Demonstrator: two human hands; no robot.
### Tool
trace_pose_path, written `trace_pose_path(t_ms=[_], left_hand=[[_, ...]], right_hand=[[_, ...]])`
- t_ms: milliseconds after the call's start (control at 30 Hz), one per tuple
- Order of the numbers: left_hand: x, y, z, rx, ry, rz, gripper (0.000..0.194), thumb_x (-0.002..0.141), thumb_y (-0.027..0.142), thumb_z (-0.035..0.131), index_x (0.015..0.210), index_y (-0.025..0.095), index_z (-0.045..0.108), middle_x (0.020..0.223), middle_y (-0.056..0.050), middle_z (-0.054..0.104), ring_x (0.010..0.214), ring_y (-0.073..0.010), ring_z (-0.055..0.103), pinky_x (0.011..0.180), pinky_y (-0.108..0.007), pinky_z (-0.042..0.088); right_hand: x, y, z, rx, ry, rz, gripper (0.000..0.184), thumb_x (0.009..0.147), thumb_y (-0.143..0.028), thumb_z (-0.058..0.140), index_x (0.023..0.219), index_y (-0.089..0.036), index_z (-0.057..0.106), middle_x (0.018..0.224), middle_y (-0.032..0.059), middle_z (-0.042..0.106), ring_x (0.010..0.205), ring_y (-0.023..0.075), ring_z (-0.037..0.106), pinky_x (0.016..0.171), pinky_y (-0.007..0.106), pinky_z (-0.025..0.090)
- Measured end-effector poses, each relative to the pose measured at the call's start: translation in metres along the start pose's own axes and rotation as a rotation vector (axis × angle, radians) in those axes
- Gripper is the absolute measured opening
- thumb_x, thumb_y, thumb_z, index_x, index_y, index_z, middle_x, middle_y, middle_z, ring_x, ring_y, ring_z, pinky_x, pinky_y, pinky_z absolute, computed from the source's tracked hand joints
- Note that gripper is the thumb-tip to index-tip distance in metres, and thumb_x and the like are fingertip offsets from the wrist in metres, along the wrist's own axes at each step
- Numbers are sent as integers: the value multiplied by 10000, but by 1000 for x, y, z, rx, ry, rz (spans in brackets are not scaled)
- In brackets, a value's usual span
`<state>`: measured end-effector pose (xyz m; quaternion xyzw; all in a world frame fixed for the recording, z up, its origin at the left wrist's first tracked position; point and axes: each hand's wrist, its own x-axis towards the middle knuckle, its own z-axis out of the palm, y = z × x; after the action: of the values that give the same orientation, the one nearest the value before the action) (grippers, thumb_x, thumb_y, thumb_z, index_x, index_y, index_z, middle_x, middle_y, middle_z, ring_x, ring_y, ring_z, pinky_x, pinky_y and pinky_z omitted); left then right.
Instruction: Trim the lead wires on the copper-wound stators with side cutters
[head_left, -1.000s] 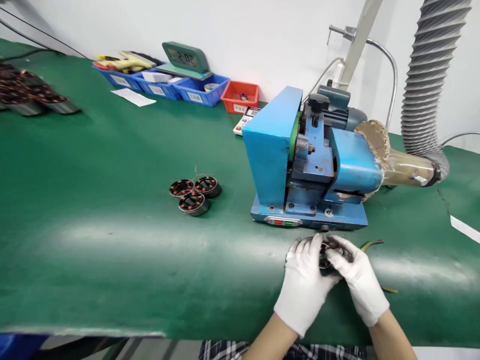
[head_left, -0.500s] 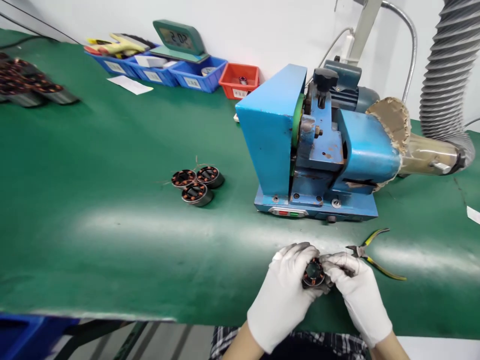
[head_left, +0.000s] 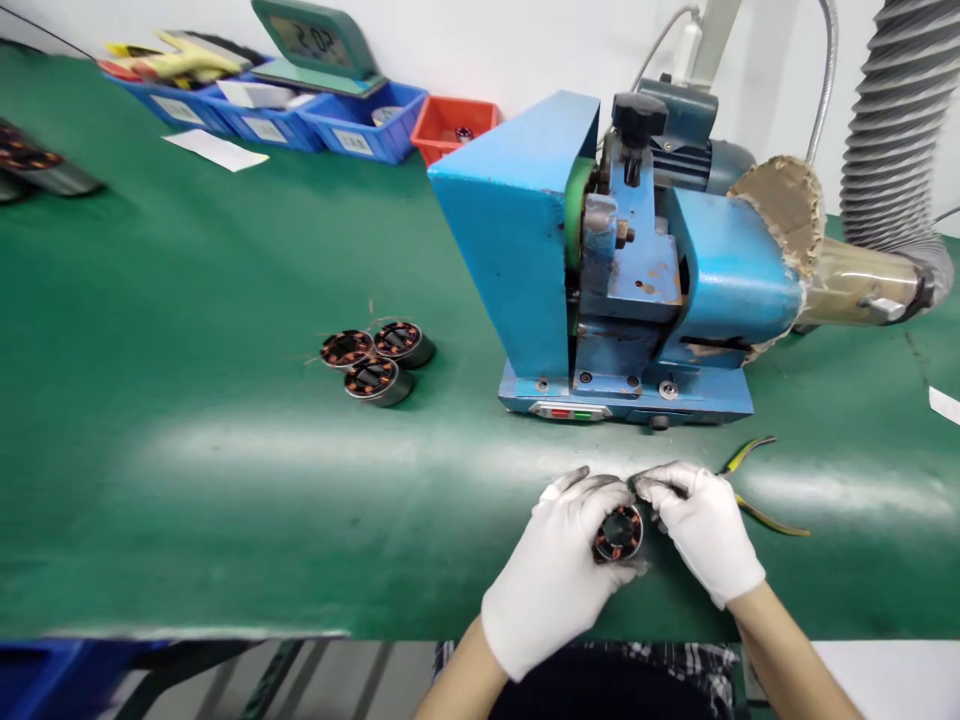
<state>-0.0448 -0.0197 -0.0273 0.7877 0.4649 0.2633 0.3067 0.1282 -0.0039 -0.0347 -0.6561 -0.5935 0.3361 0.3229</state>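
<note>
In my gloved left hand (head_left: 555,570) is a round motor stator (head_left: 621,552) with copper windings inside a dark metal ring. The fingers wrap its left side, with the thumb below, and its open end faces up. My gloved right hand (head_left: 697,525) is closed in a pinch at the stator's upper right edge. What its fingertips hold, if anything, is too small to make out. Just right of that hand lie pliers with yellow-green handles (head_left: 772,520), their jaws hidden behind the glove.
Three more stators (head_left: 381,385) stand grouped on the green table (head_left: 225,520). A blue belt machine (head_left: 510,260) is ahead, with a grey hose (head_left: 885,130) at right. Blue bins (head_left: 360,130), a red bin (head_left: 442,125) and a clock (head_left: 315,40) line the wall. More stators (head_left: 56,175) lie far left.
My right hand has shifted up along the stator's right side, its fingertips now at the upper edge. It now covers the pliers' jaws. The left hand keeps its hold; the view has shifted slightly.
</note>
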Motion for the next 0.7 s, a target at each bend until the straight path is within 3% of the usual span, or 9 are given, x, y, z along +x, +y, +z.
trace_pose_path(t_ms=[133,200,300,367,433,500,600,700], left_hand=[[-8,-8,-10,51,-28,-6,567,540,222,849,1011,212,532,1063,-64,666,1055,-279,589,1004,-501,396],[-14,-8,-16,90,-51,-7,584,550,220,841,1039,212,522,1066,-66,663,1072,-286,581,1004,-515,397],[-21,5,-21,177,11,32,733,608,268,805,1223,182,416,1224,-147,583,1200,-332,487,1020,-556,372],[-22,17,-21,196,60,56,922,628,382,780,1349,144,257,1343,-218,467,1271,-364,404,1025,-570,363],[-21,24,-18,189,35,28,1041,620,430,770,1397,136,142,1369,-244,423,1273,-382,392,1000,-570,390],[-20,25,-12,181,-29,-25,1026,652,333,751,1415,165,86,1346,-230,451,1227,-377,446,952,-555,435],[-21,15,-5,170,-79,-39,890,749,119,593,1430,207,26,1342,-203,465,1172,-330,509,910,-506,474],[-22,7,-3,178,-93,-24,822,780,52,496,1431,199,18,1337,-202,462,1150,-314,519,910,-487,473]], right_hand=[[-4,8,-23,-61,187,-10,184,812,-290,556,778,-180,700,733,63,698,628,200,638,612,324,531],[-17,5,-34,-81,230,-157,138,824,-244,564,883,-195,678,838,61,703,709,192,656,671,316,542],[-39,-7,-35,-214,49,-625,326,833,-73,486,1106,-210,597,1024,75,697,898,178,667,751,279,546],[-46,-14,-27,-414,-77,-803,444,814,4,386,1195,-169,536,1114,121,671,891,186,674,692,280,556],[-45,-16,-17,-627,-126,-798,459,799,9,359,1211,-112,521,1136,170,653,791,207,680,608,308,549],[-39,-16,-9,-761,-162,-758,428,800,-15,390,1199,-80,528,1067,182,668,704,216,661,570,332,529],[-26,-16,-6,-821,-255,-818,403,778,-19,429,1150,-97,565,873,125,674,638,209,610,547,331,483],[-20,-22,-11,-792,-272,-957,337,811,-28,386,1038,-121,617,739,87,629,572,194,535,504,324,412]])
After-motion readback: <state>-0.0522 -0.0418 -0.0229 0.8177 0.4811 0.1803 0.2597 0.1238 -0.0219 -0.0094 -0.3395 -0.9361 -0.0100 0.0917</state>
